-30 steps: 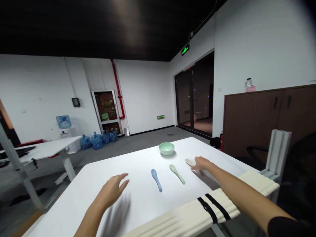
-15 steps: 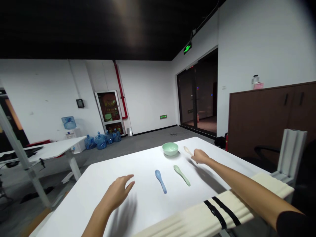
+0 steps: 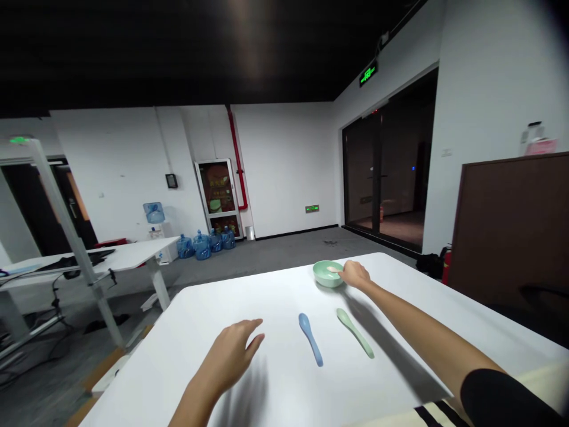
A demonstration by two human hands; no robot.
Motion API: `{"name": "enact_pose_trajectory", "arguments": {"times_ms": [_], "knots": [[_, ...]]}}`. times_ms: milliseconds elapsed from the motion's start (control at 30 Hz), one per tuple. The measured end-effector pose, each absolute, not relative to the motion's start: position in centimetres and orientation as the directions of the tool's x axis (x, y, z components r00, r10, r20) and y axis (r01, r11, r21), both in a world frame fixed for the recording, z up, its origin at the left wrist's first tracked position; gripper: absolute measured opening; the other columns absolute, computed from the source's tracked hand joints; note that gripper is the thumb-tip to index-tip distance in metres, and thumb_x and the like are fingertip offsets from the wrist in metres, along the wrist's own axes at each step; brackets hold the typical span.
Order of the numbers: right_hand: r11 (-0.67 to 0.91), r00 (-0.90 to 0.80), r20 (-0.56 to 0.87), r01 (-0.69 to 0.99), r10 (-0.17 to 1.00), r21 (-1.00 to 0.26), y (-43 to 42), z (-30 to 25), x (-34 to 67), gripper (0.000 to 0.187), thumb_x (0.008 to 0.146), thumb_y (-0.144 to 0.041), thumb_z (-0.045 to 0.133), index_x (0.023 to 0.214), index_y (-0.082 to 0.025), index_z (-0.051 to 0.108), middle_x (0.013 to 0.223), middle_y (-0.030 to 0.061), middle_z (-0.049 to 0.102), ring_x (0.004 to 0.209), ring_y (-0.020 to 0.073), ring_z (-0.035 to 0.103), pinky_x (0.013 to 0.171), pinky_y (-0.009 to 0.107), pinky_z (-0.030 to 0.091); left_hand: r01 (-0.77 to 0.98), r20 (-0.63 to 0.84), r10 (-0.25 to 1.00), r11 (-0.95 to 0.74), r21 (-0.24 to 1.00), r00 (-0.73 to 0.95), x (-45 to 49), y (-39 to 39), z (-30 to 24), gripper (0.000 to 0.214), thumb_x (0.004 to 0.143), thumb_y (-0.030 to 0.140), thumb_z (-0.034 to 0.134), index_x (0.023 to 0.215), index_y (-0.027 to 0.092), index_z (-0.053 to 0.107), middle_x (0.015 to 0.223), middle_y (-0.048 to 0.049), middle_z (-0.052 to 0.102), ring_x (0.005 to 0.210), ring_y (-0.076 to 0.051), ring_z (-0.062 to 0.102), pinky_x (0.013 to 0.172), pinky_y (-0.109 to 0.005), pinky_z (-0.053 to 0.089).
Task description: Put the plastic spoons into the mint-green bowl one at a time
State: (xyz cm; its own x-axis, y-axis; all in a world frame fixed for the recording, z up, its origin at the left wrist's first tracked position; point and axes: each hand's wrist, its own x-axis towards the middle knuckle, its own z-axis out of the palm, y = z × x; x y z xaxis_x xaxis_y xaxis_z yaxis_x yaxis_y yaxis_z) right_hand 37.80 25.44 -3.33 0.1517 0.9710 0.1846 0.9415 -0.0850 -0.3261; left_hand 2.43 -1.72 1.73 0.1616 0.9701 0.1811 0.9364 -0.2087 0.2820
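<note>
My right hand (image 3: 355,274) is closed around the handle of a cream spoon (image 3: 334,270), whose head is over the inside of a green bowl (image 3: 328,281) near the table's far edge. Whether the spoon touches the bowl I cannot tell. My left hand (image 3: 235,350) hovers above the table to the left, thumb and fingers apart, holding nothing. Between the hands, closer to me, a blue spoon (image 3: 310,340) and a pale green spoon (image 3: 355,333) lie on the white tabletop (image 3: 275,350), their handles pointing toward me.
A cream padded strip with black bands (image 3: 438,413) runs along the table's near right edge. Another white table (image 3: 142,252) stands at the left, with blue water bottles (image 3: 202,245) on the floor behind it. A brown cabinet (image 3: 511,219) is at the right.
My right hand has carried the cream spoon from beside the bowl to over it. The view has turned somewhat left. My left hand stays open above the table.
</note>
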Motion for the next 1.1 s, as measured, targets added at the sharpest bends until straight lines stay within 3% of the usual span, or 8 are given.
{"name": "enact_pose_trajectory", "arguments": {"times_ms": [433,600,767,867,967,1100], "knots": [[-0.096,0.150,0.120,0.925,0.981,-0.368,28.3,-5.4,36.9,0.038,0.070,-0.047,0.067,0.095,-0.018,0.072,0.104,0.0163,0.069,0.090,0.0286,0.067,0.066,0.031,0.047,0.926,0.200,0.963,-0.235,0.294,0.181,2.2,-1.1,1.7,0.044,0.095,0.051,0.036,0.128,0.032,0.059,0.129,-0.0005,0.064,0.116,-0.023,0.060,0.097,-0.035,0.045],[-0.064,0.125,0.112,0.898,0.986,-0.435,26.9,-4.8,37.1,0.040,0.077,-0.056,0.057,0.085,-0.020,0.074,0.095,0.0140,0.071,0.086,0.0280,0.067,0.068,0.033,0.047,0.926,0.195,0.963,-0.238,0.292,0.186,2.0,-1.1,1.5,0.045,0.095,0.051,0.036,0.127,0.031,0.060,0.126,-0.0014,0.066,0.114,-0.023,0.061,0.095,-0.035,0.045],[0.041,0.068,0.223,0.893,0.972,-0.448,23.8,-3.4,38.6,0.053,0.084,-0.060,0.046,0.103,-0.018,0.073,0.105,0.0148,0.071,0.098,0.0287,0.065,0.076,0.032,0.046,0.937,0.178,0.970,-0.211,0.278,0.166,2.0,-1.2,1.3,0.046,0.094,0.052,0.036,0.127,0.029,0.060,0.126,-0.0030,0.066,0.116,-0.025,0.059,0.095,-0.036,0.045],[0.097,0.005,0.268,0.926,0.963,-0.366,20.8,-2.3,39.9,0.069,0.085,-0.065,0.042,0.127,-0.015,0.061,0.117,0.0175,0.067,0.108,0.0314,0.062,0.084,0.035,0.045,0.939,0.176,0.972,-0.204,0.277,0.159,2.1,-1.4,1.3,0.047,0.094,0.053,0.037,0.127,0.028,0.060,0.126,-0.0036,0.066,0.118,-0.026,0.059,0.095,-0.037,0.045],[0.146,-0.076,0.228,0.940,0.971,-0.308,17.4,-1.3,41.1,0.087,0.083,-0.072,0.039,0.149,-0.015,0.036,0.124,0.0190,0.063,0.113,0.0338,0.058,0.088,0.039,0.043,0.939,0.183,0.970,-0.208,0.273,0.162,2.0,-1.7,1.4,0.048,0.093,0.053,0.038,0.127,0.027,0.060,0.128,-0.0045,0.065,0.119,-0.026,0.058,0.097,-0.037,0.044],[0.220,-0.190,0.125,0.925,0.974,-0.308,13.7,-0.8,42.7,0.100,0.081,-0.077,0.038,0.156,-0.016,0.015,0.139,0.0180,0.053,0.125,0.0344,0.050,0.097,0.041,0.040,0.938,0.193,0.967,-0.217,0.270,0.168,1.7,-1.9,1.4,0.049,0.093,0.052,0.038,0.128,0.025,0.060,0.128,-0.0057,0.065,0.120,-0.026,0.057,0.098,-0.038,0.044]]}}
